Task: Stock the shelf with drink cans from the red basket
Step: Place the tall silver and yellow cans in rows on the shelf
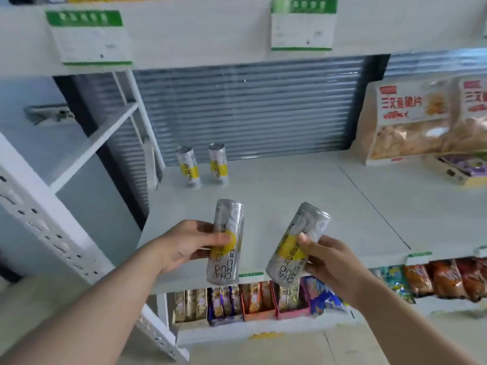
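Bright, flat, cool light, probably from overhead, fills the shelf (303,196). Shadows are faint, only a soft smudge under the two standing cans (188,167) at its back left corner. The frame is slightly soft throughout. The price tags (303,25) smear unreadably, while the left held can (229,217) and right held can (311,222) keep legible print. The perforated upright (44,225) bows at the left edge.

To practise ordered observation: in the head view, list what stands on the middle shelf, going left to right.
Left standing can → right standing can → first chip bag → second chip bag at the frame edge. The purple box overlaps both bags, so it is omitted.
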Demonstrator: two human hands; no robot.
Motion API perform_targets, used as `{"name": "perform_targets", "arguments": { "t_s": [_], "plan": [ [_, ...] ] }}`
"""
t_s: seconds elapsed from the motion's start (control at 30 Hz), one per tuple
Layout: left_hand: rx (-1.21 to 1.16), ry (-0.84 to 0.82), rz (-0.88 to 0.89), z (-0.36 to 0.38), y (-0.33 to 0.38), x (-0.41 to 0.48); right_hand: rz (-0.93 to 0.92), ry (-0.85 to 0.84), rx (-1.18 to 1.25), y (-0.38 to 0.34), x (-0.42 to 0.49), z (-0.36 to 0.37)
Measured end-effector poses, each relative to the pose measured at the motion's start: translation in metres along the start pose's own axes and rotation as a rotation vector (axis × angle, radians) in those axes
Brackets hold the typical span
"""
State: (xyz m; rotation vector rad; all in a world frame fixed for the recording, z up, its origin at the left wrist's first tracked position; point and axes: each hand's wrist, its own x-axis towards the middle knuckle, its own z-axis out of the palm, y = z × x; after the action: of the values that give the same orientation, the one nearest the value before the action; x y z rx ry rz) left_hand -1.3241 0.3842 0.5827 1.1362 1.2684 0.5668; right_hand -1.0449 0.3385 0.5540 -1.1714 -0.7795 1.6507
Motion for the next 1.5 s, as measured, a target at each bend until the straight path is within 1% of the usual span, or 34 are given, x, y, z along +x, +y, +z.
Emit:
{"name": "perform_targets", "arguments": {
  "t_s": [0.13, 0.33, 0.43, 0.57, 0.63, 0.73, 0.8, 0.87, 1.0, 1.07, 1.17, 1.23, 1.37, 1.5],
  "plan": [
    [0.01, 0.037, 0.015, -0.047, -0.003, 0.009, -0.037, -0.019, -0.036, 0.004, 0.033, 0.041],
    [0.036, 0.127, 0.035, -0.096, -0.017, 0.027, -0.067, -0.072, -0.11, 0.01, 0.088, 0.08],
    [0.137, 0.228, 0.045, -0.107, -0.022, 0.038, -0.096, -0.058, -0.182, 0.013, 0.114, 0.088],
    [0.206, 0.428, 0.068, -0.119, -0.035, 0.061, -0.162, -0.005, -0.287, 0.018, 0.146, 0.09],
    [0.315, 0.507, 0.061, -0.124, -0.038, 0.073, -0.189, 0.018, -0.336, 0.022, 0.157, 0.088],
    [0.637, 0.594, 0.024, -0.13, -0.035, 0.085, -0.23, 0.059, -0.45, 0.029, 0.168, 0.084],
    [0.853, 0.588, -0.044, -0.129, -0.026, 0.088, -0.252, 0.094, -0.526, 0.031, 0.172, 0.079],
    [1.034, 0.564, -0.073, -0.126, -0.016, 0.092, -0.271, 0.108, -0.552, 0.034, 0.175, 0.073],
    [1.283, 0.485, -0.11, -0.112, 0.0, 0.1, -0.292, 0.099, -0.584, 0.038, 0.182, 0.068],
    [1.379, 0.409, -0.119, -0.106, 0.008, 0.105, -0.301, 0.107, -0.617, 0.042, 0.185, 0.065],
    [1.506, 0.216, -0.116, -0.096, 0.027, 0.112, -0.318, 0.115, -0.647, 0.046, 0.187, 0.061],
    [1.628, 0.132, -0.106, -0.088, 0.038, 0.118, -0.331, 0.119, -0.64, 0.048, 0.187, 0.06],
    [1.751, 0.067, -0.088, -0.075, 0.056, 0.129, -0.34, 0.118, -0.625, 0.051, 0.189, 0.06],
    [1.736, 0.011, -0.046, -0.067, 0.069, 0.134, -0.352, 0.103, -0.611, 0.052, 0.19, 0.059]
  ]
}}
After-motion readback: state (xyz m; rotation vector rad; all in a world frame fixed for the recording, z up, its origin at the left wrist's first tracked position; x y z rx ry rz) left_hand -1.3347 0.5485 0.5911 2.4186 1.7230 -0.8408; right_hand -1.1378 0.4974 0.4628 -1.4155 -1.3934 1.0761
